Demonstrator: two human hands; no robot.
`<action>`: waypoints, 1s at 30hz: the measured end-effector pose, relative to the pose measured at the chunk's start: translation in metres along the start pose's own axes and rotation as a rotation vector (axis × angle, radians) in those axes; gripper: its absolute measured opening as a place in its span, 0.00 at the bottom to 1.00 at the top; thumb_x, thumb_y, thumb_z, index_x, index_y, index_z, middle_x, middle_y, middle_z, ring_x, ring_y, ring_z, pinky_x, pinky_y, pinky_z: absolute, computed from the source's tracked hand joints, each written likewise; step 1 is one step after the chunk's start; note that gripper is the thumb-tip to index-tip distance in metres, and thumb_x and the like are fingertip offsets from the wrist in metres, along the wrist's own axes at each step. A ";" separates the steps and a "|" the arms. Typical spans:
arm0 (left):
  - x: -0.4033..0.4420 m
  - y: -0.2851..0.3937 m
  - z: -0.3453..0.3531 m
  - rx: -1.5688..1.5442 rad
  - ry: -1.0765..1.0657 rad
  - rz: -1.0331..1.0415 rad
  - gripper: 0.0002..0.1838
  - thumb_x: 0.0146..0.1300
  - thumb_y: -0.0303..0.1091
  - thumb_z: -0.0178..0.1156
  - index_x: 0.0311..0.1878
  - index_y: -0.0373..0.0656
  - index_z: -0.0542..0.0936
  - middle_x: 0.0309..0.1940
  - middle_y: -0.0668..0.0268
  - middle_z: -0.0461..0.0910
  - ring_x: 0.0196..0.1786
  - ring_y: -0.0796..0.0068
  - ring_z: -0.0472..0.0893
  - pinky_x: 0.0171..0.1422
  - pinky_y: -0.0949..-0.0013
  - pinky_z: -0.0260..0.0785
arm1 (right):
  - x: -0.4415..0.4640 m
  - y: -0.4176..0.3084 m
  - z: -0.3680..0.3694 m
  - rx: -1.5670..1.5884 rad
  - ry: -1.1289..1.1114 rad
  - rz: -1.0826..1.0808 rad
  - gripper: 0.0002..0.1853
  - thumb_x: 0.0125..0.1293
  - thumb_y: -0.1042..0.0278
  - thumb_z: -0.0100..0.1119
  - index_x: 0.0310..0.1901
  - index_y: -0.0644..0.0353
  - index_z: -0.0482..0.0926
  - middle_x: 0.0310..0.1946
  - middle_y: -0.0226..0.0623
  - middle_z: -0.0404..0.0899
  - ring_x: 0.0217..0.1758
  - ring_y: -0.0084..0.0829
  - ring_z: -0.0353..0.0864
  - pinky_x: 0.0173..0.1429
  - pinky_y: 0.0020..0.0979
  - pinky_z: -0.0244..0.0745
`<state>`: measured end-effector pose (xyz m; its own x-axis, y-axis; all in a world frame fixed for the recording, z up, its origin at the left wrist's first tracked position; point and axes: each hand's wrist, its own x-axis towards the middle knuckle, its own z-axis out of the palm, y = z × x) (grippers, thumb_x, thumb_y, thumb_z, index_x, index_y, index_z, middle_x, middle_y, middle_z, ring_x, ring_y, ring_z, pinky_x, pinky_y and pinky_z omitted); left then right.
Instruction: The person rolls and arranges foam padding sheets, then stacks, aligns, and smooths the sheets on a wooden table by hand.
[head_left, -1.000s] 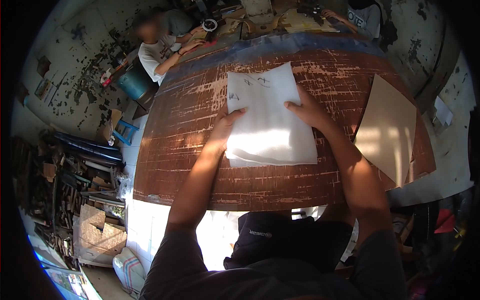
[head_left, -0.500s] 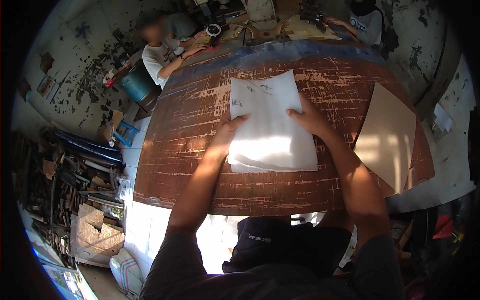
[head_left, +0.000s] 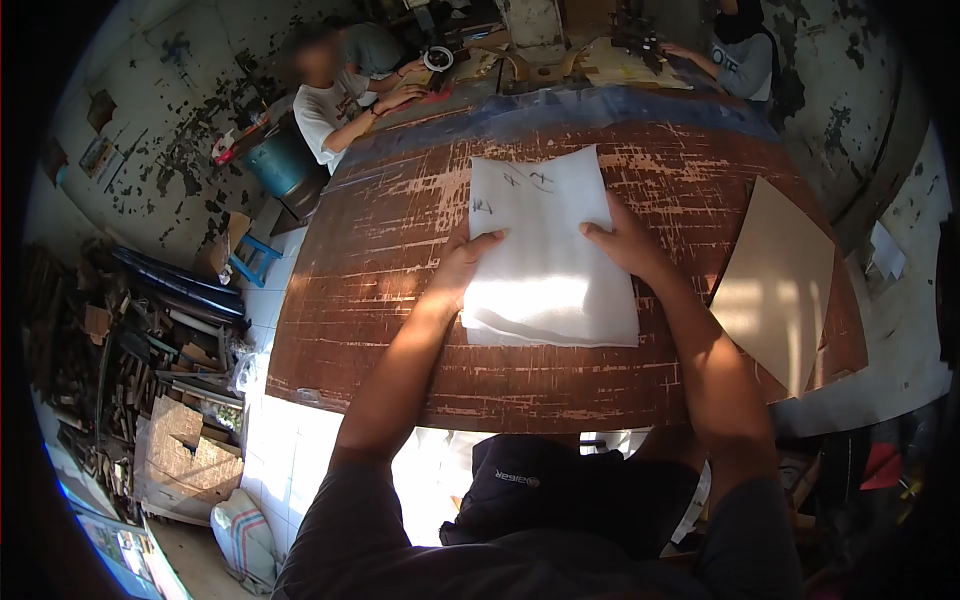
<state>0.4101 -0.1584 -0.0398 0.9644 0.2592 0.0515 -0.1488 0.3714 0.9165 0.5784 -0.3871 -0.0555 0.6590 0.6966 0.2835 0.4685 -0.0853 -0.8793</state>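
Note:
A white foam-like sheet (head_left: 545, 250) with dark handwriting near its top lies between my hands over the worn brown table (head_left: 350, 300). My left hand (head_left: 465, 262) grips its left edge, thumb on top and fingers hidden beneath. On the opposite edge, my right hand (head_left: 630, 240) holds the sheet the same way. Sunlight falls across the sheet's lower half, where a wavy fold or layer edge shows. To the right of my right forearm lies a tan board (head_left: 775, 285).
Two people, one in a white shirt (head_left: 325, 120) and one in a grey top (head_left: 745, 65), have hands at the far worktable. Bluish plastic (head_left: 600, 105) covers the table's far edge. At left are a teal drum (head_left: 285, 165), a blue stool (head_left: 255, 260) and piled scraps (head_left: 130, 370).
The view has shifted slightly, so the table surroundings appear moved. Both hands keep their hold on the white sheet, which shows little change in shape.

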 end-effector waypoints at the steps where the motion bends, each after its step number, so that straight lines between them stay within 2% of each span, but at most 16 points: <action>1: 0.001 0.000 -0.001 0.017 -0.003 0.003 0.23 0.69 0.23 0.60 0.67 0.32 0.72 0.56 0.52 0.82 0.54 0.63 0.86 0.57 0.61 0.84 | 0.000 -0.001 0.000 -0.014 0.000 0.012 0.34 0.71 0.64 0.63 0.73 0.66 0.63 0.65 0.54 0.76 0.67 0.44 0.79 0.69 0.42 0.72; 5: 0.001 -0.002 -0.002 0.024 0.000 0.016 0.24 0.70 0.23 0.59 0.68 0.29 0.70 0.56 0.50 0.81 0.55 0.60 0.86 0.59 0.61 0.84 | -0.002 -0.004 0.000 -0.032 0.012 0.010 0.33 0.71 0.64 0.63 0.73 0.67 0.64 0.64 0.54 0.76 0.66 0.44 0.79 0.69 0.42 0.72; 7: 0.002 -0.002 -0.003 0.020 -0.013 0.013 0.25 0.69 0.23 0.59 0.68 0.29 0.71 0.56 0.50 0.81 0.54 0.60 0.86 0.59 0.60 0.84 | -0.002 -0.004 -0.002 -0.043 -0.003 -0.003 0.35 0.73 0.61 0.63 0.76 0.64 0.61 0.65 0.49 0.76 0.64 0.38 0.79 0.66 0.40 0.75; 13: 0.000 0.000 -0.001 0.018 -0.006 -0.005 0.25 0.68 0.23 0.60 0.68 0.30 0.71 0.56 0.50 0.81 0.53 0.60 0.86 0.58 0.60 0.84 | -0.002 -0.005 -0.001 -0.018 -0.008 0.006 0.35 0.73 0.61 0.63 0.76 0.64 0.60 0.65 0.49 0.76 0.63 0.37 0.79 0.65 0.40 0.76; 16: 0.000 0.001 0.000 0.035 -0.004 -0.007 0.25 0.68 0.24 0.60 0.68 0.30 0.71 0.56 0.50 0.81 0.54 0.60 0.86 0.58 0.60 0.84 | -0.005 -0.012 -0.001 0.023 0.007 0.049 0.33 0.70 0.66 0.63 0.73 0.66 0.64 0.64 0.52 0.77 0.66 0.43 0.79 0.69 0.42 0.73; 22: -0.001 0.003 0.004 0.025 -0.007 0.011 0.25 0.69 0.24 0.60 0.67 0.30 0.71 0.56 0.50 0.81 0.54 0.60 0.86 0.58 0.61 0.84 | -0.005 -0.012 -0.001 -0.011 0.018 -0.012 0.33 0.71 0.66 0.63 0.73 0.66 0.63 0.65 0.52 0.76 0.66 0.42 0.78 0.69 0.42 0.72; 30: -0.001 0.000 0.001 0.031 -0.010 0.010 0.23 0.69 0.24 0.60 0.66 0.29 0.72 0.55 0.50 0.82 0.54 0.61 0.86 0.58 0.61 0.84 | -0.006 -0.016 -0.001 0.004 0.010 0.042 0.32 0.72 0.66 0.62 0.73 0.66 0.63 0.64 0.52 0.76 0.66 0.42 0.79 0.68 0.41 0.73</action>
<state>0.4095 -0.1597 -0.0393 0.9650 0.2542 0.0645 -0.1518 0.3408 0.9278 0.5674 -0.3910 -0.0423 0.6838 0.6853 0.2504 0.4380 -0.1112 -0.8921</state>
